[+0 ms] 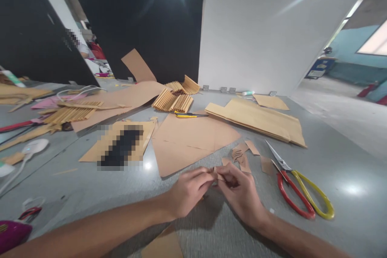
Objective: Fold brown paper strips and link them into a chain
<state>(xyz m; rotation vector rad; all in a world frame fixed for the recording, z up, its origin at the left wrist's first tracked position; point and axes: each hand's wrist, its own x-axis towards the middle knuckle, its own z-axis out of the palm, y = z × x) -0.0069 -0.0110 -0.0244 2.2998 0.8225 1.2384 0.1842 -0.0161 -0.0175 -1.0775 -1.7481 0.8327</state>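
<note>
My left hand [191,188] and my right hand [240,191] meet over the table, fingertips pinched together. Between them is a small piece of brown paper [215,173], mostly covered by the fingers. Just beyond my right hand lie several small cut brown paper pieces [240,153]. To the right, a pair of scissors [292,173] with one red and one yellow handle rests with its blades apart. A large sheet of brown paper [187,141] lies in front of my hands, and a yellow utility knife [187,115] is at its far edge.
Pleated brown paper [173,100] stands near the dark partition [145,24]. A folded tan paper stack [260,121] lies at the right back. A blurred black object [122,145] rests on paper at the left. A white cable [15,173] and a purple object [13,234] occupy the left side.
</note>
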